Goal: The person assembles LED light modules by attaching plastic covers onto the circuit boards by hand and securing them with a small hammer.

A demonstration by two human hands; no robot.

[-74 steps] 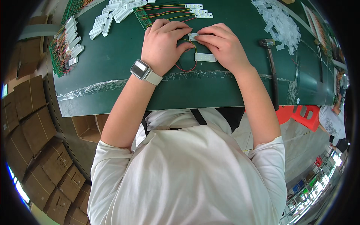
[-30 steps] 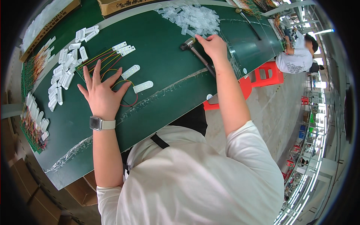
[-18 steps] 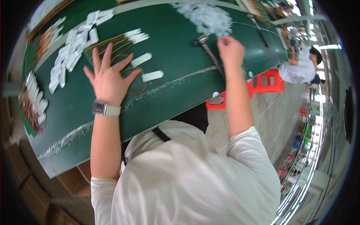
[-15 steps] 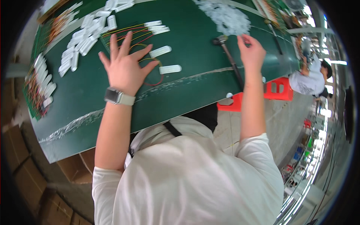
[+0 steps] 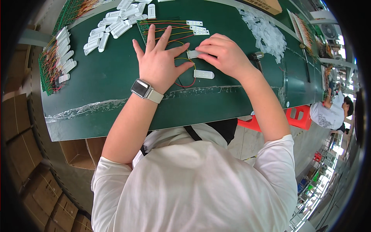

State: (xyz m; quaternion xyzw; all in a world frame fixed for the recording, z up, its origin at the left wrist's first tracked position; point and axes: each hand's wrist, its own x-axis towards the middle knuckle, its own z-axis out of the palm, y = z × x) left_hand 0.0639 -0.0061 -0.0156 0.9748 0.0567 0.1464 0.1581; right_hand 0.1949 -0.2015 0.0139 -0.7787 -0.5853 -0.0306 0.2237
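Note:
My left hand (image 5: pixel 160 62) lies with fingers spread over red and yellow wires beside a green circuit board (image 5: pixel 142 31). Between thumb and fingertips, my right hand (image 5: pixel 226 56) pinches a small frosted plastic piece (image 5: pixel 192 54). The piece is at the end of a wire, and the fingers partly cover it; I cannot tell whether a white light board lies under it. Just below is a wired white light board (image 5: pixel 203 74) with small dots, flat on the green tabletop (image 5: pixel 116 87). Several similar light boards (image 5: pixel 198 29) lie in a row above my hands.
White plastic cases (image 5: pixel 119 25) are heaped at the back left, near wired white pieces (image 5: pixel 65 56) at the far left. Frosted pieces (image 5: pixel 266 34) are piled at the right, by a hammer (image 5: pixel 256 57). A cardboard box (image 5: pixel 266 4) stands behind. Red stools (image 5: pixel 299 118) are below the table edge.
My right hand has moved left from the frosted pile to the spot beside my left fingertips. The left hand stays spread over the wires. The view has shifted, bringing a cardboard box into sight.

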